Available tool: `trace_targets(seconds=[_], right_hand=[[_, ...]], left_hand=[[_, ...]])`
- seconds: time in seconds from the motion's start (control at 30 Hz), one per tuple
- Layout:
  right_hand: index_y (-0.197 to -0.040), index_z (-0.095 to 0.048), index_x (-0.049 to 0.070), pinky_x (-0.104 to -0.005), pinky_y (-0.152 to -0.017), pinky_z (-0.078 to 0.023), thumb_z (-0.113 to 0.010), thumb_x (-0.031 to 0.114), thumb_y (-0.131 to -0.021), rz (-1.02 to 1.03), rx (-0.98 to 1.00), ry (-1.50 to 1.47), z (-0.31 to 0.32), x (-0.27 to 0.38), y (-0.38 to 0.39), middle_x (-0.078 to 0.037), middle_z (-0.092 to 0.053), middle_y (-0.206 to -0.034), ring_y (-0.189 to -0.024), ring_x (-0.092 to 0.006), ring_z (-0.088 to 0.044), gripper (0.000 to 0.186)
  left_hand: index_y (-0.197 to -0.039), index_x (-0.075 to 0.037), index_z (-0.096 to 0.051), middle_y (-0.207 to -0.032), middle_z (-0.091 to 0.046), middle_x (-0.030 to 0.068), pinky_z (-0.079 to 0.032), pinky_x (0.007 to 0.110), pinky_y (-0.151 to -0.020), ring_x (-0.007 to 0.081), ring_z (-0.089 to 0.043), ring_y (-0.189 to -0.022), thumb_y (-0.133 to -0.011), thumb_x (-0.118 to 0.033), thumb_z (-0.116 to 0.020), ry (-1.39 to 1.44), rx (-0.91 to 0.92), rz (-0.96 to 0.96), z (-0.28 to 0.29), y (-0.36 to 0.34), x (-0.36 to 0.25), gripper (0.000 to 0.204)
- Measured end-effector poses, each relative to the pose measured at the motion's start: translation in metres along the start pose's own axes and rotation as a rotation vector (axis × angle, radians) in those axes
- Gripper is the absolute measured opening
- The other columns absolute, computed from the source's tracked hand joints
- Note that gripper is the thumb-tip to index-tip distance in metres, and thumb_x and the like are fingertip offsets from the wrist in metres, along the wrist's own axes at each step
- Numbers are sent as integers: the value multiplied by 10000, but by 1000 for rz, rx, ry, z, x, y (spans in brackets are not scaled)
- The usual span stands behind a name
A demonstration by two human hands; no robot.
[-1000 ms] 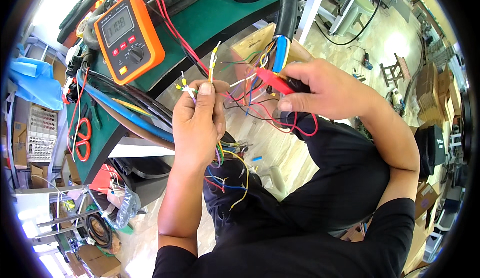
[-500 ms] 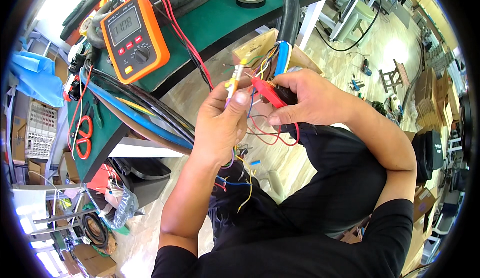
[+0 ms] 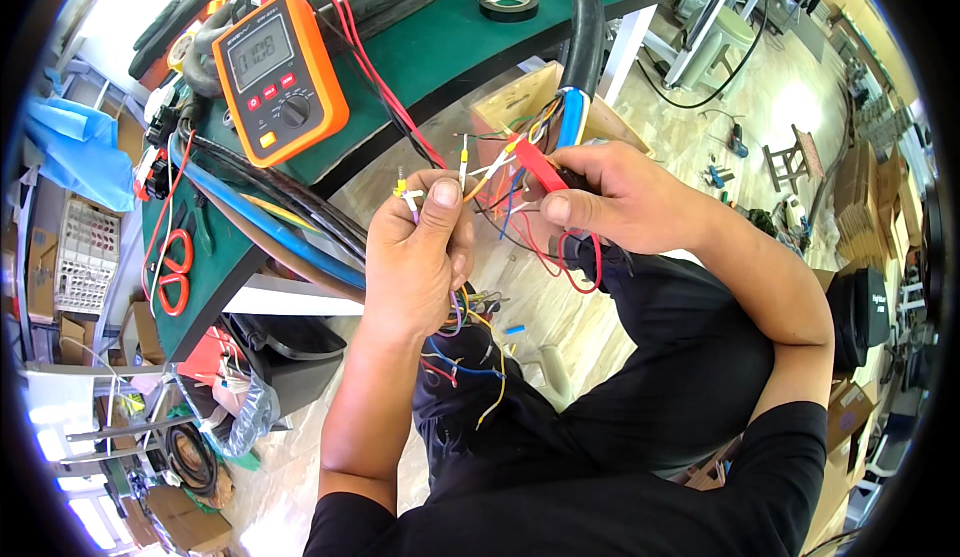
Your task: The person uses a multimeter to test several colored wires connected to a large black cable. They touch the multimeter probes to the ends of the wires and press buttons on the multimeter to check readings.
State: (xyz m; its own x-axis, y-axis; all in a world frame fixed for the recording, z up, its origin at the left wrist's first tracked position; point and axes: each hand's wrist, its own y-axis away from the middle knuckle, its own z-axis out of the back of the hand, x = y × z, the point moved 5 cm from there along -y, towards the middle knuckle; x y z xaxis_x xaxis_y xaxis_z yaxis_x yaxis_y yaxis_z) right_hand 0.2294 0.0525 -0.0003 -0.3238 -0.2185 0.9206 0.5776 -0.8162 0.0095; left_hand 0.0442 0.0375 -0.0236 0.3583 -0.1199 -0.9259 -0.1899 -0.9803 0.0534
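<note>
The left grip pinches thin wires while the right grip is closed around a red clip.

Looking down, we see the wires rising between the left thumb and fingers, several ending in yellow sleeves, above black trousers; the clip is just to their right, its tip beside a yellow-sleeved end, though we cannot tell whether it bites. Beyond the hands, we find a green tabletop carrying an orange meter with red and black leads, a roll of black tape and, at left, red-handled scissors. A thick black cable hangs over the far edge, blue and white wires emerging from it.
</note>
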Motion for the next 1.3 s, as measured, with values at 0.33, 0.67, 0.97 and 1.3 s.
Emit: trace_targets(seconds=[0.33, 0.67, 0.97, 1.3], right_hand=[[-1015, -562, -17, -276, -714, -468, -517, 405, -994, -15, 66, -135, -3, 2, -1, -36, -575, -859, -784, -117, -549, 425], [-930, -613, 3, -278, -613, -437, -531, 412, -985, 19, 15, -161, -5, -1, -3, -26, -599, -711, -665, -102, -531, 421], [-1095, -575, -21, -253, -668, -448, -590, 321, -970, -61, 69, -250, -5, 1, -1, -15, -566, -849, -740, -100, -530, 365], [-960, -588, -13, -266, -612, -429, -615, 352, -944, -68, 19, 37, 0, 3, 3, -16, -557, -744, -683, -92, -500, 366]], left_hand=[[-1001, -26, -524, -644, -475, 8, -273, 189, -384, 43, -360, -454, -1007, -263, -509, 137, 54, 67, 2, 1, -5, 237], [-953, -65, -571, -627, -406, -57, -249, 184, -399, 24, -317, -447, -917, -182, -661, 187, 10, 89, -1, 3, 0, 152], [-848, -28, -607, -723, -602, 3, -394, 195, -561, 24, -478, -628, -850, 1, -700, -264, -175, -280, 2, 7, -14, 97], [-804, -2, -542, -819, -643, 50, -427, 219, -657, 53, -502, -722, -833, 2, -711, -700, -271, -487, -1, 21, -28, 172]])
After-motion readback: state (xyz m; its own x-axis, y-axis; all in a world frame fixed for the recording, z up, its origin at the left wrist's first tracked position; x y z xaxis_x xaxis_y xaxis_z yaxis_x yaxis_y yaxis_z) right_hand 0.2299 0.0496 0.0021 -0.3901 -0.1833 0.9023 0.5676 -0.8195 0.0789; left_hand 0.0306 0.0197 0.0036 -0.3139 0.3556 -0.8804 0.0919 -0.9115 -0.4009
